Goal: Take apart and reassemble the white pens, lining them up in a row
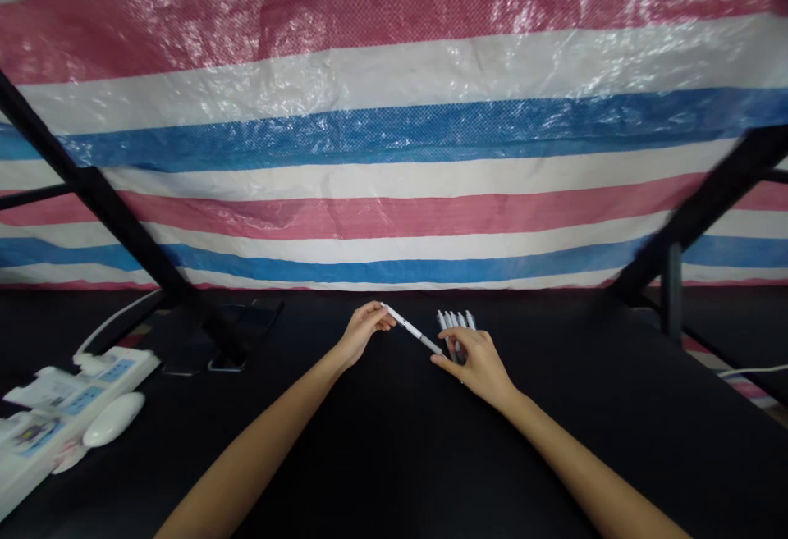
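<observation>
A slim white pen (411, 329) slants down to the right above the black table. My left hand (364, 331) is closed, pinching the pen's upper end between thumb and fingers. At its lower end, my right hand (480, 363) has thumb and fingers apart, with the thumb tip close to the pen; whether they touch I cannot tell. Just behind my right hand lies a row of several similar white pens (460, 320) side by side, their lower parts partly hidden by its fingers.
A white power strip (116, 369) with plugs and a cable lies at the left, with a white computer mouse (114, 419) beside it. Dark flat objects (246, 322) rest near the left black frame leg (153, 256). Striped plastic sheeting (394, 219) hangs behind the black table (394, 449).
</observation>
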Action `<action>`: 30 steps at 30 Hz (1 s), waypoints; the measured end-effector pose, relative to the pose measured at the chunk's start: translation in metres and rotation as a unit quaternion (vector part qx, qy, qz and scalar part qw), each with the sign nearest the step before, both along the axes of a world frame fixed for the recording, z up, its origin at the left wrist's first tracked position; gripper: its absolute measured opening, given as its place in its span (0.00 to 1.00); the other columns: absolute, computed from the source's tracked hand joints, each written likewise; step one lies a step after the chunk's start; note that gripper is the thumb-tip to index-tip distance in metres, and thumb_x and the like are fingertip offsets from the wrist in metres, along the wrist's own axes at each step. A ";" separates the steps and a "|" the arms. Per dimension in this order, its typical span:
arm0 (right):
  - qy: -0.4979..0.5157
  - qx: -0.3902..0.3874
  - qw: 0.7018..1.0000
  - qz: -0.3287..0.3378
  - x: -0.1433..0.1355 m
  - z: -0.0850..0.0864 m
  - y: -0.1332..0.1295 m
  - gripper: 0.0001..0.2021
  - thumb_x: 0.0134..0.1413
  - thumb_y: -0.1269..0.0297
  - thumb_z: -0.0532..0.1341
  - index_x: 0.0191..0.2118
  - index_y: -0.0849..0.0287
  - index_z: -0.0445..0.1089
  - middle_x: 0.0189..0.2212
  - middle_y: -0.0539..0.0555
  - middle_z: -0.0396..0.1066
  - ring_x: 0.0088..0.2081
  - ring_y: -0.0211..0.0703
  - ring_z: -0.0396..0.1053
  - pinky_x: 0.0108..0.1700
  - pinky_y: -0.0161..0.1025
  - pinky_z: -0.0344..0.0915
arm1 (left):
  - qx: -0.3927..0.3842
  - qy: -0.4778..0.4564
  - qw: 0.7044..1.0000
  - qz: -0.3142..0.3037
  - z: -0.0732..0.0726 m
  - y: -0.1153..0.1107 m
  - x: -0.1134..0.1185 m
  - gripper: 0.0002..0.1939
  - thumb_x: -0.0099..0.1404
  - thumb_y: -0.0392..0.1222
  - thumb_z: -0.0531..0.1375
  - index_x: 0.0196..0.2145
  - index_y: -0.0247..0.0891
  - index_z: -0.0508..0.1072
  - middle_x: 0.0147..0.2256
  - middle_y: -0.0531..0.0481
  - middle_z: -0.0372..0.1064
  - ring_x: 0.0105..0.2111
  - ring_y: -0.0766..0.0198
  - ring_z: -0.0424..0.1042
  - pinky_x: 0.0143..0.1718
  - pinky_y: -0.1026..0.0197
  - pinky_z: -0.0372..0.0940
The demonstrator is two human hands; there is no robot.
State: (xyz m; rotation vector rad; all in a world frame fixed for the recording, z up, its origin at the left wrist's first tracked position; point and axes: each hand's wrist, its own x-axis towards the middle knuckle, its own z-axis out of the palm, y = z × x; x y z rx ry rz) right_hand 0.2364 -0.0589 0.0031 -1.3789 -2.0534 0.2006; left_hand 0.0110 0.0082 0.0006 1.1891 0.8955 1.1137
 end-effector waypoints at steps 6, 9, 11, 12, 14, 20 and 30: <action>-0.049 0.036 0.998 0.006 -0.006 0.005 -0.007 0.13 0.60 0.56 0.53 0.30 0.56 0.68 0.27 0.52 0.71 0.33 0.43 0.67 0.39 0.42 0.55 | -0.011 -0.023 1.000 -0.002 -0.002 0.003 0.000 0.13 0.55 0.49 0.63 0.26 0.34 0.70 0.26 0.49 0.73 0.26 0.69 0.69 0.33 0.65 0.61; -0.061 0.049 0.997 0.001 -0.008 0.006 -0.008 0.13 0.61 0.57 0.51 0.33 0.57 0.69 0.29 0.53 0.72 0.34 0.44 0.68 0.40 0.42 0.55 | -0.012 -0.038 0.999 0.001 -0.003 0.003 -0.001 0.14 0.55 0.49 0.63 0.26 0.34 0.70 0.27 0.49 0.73 0.25 0.70 0.68 0.33 0.65 0.61; -0.059 0.055 0.997 -0.001 -0.008 0.006 -0.009 0.12 0.61 0.56 0.52 0.38 0.56 0.69 0.31 0.53 0.72 0.35 0.44 0.68 0.41 0.42 0.55 | -0.012 -0.044 0.999 0.002 -0.004 0.004 -0.002 0.14 0.55 0.49 0.62 0.26 0.34 0.70 0.27 0.49 0.72 0.25 0.70 0.67 0.33 0.65 0.61; -0.057 0.057 0.997 -0.002 -0.008 0.006 -0.009 0.12 0.61 0.56 0.52 0.39 0.56 0.69 0.31 0.53 0.72 0.36 0.44 0.68 0.41 0.42 0.55 | -0.012 -0.046 0.999 0.001 -0.004 0.004 -0.002 0.14 0.55 0.49 0.62 0.26 0.34 0.69 0.27 0.49 0.73 0.25 0.70 0.68 0.33 0.64 0.62; -0.062 0.063 0.996 -0.001 -0.008 0.007 -0.010 0.12 0.61 0.57 0.52 0.38 0.57 0.68 0.31 0.53 0.72 0.35 0.44 0.68 0.41 0.42 0.55 | -0.012 -0.045 0.999 -0.002 -0.004 0.005 -0.002 0.14 0.55 0.50 0.63 0.26 0.34 0.69 0.27 0.48 0.73 0.25 0.69 0.68 0.33 0.64 0.62; -0.108 0.058 0.992 0.003 -0.010 0.009 -0.010 0.18 0.64 0.60 0.46 0.30 0.56 0.69 0.30 0.52 0.72 0.34 0.42 0.67 0.40 0.41 0.54 | -0.012 -0.040 0.999 -0.007 -0.003 0.004 -0.001 0.14 0.54 0.49 0.63 0.26 0.33 0.69 0.27 0.48 0.73 0.25 0.70 0.68 0.32 0.66 0.61; -0.080 0.039 0.996 -0.002 -0.010 0.007 -0.009 0.13 0.63 0.60 0.49 0.32 0.56 0.67 0.30 0.51 0.72 0.35 0.43 0.66 0.42 0.41 0.53 | -0.009 -0.035 0.999 -0.010 -0.004 0.003 -0.001 0.12 0.55 0.47 0.63 0.28 0.33 0.70 0.28 0.47 0.74 0.25 0.70 0.69 0.32 0.66 0.61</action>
